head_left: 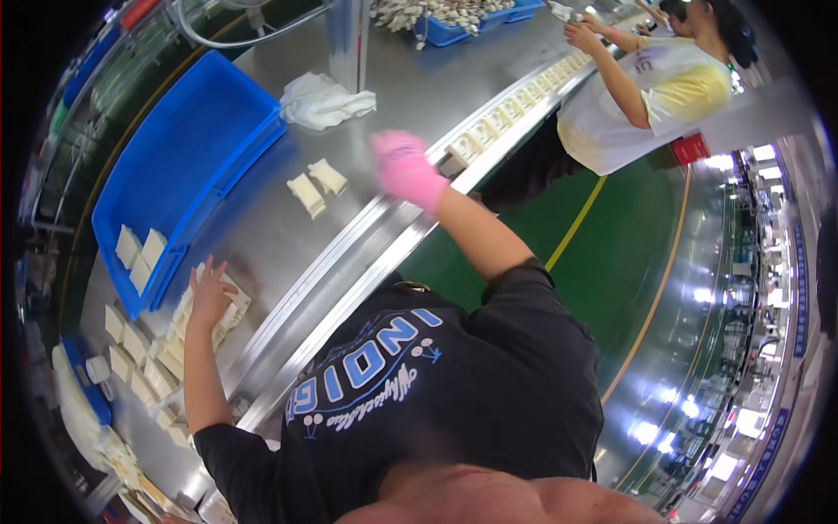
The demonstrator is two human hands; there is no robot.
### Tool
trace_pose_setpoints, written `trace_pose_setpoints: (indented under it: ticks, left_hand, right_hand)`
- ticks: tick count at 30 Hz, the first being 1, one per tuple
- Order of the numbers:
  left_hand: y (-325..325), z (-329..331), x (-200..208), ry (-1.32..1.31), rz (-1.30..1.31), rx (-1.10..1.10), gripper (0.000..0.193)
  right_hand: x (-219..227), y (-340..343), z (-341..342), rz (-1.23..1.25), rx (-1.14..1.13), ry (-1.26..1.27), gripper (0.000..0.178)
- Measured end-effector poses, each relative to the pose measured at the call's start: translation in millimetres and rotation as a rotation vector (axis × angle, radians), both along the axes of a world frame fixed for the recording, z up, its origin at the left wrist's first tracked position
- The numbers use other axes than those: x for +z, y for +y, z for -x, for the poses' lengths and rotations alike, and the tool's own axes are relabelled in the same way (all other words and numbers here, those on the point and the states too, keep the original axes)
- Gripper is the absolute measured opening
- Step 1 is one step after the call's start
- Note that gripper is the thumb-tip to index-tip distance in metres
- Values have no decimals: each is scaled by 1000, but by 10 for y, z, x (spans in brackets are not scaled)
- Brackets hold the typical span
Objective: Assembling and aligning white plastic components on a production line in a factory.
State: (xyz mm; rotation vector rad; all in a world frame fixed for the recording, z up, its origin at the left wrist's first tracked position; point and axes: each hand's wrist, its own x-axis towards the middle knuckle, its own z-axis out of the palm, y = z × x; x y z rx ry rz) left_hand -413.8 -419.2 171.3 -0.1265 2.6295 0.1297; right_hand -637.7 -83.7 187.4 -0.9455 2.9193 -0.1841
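My bare left hand (210,299) lies with fingers spread on a group of cream plastic pieces (233,310) at the left of the metal bench. More cream blocks (135,345) lie in rows beside it. My right hand (407,168), in a pink glove, hovers near the metal rail, smeared by motion. I cannot make out its fingers or anything in them. Between the hands, two cream rectangular parts (316,187) lie close together on the bench. At the rail's far part stands a row of similar cream parts (515,106).
A blue tray (175,166) with a few cream parts in its near end stands at the left. A white cloth (321,100) lies by a metal post. Farther back, a blue bin (445,33) holds many small pieces. A co-worker (642,96) works along the rail at the right.
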Motion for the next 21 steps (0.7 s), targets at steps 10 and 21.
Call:
trace_pose_setpoints:
  ticks: [10, 21]
  left_hand:
    - [396, 335, -2, 769, -967, 547, 17]
    - [971, 546, -244, 591, -1548, 1031, 20]
  right_hand:
    - [-715, -1006, 204, -194, 92, -349, 57]
    - [-249, -1005, -13, -246, 173, -265, 61]
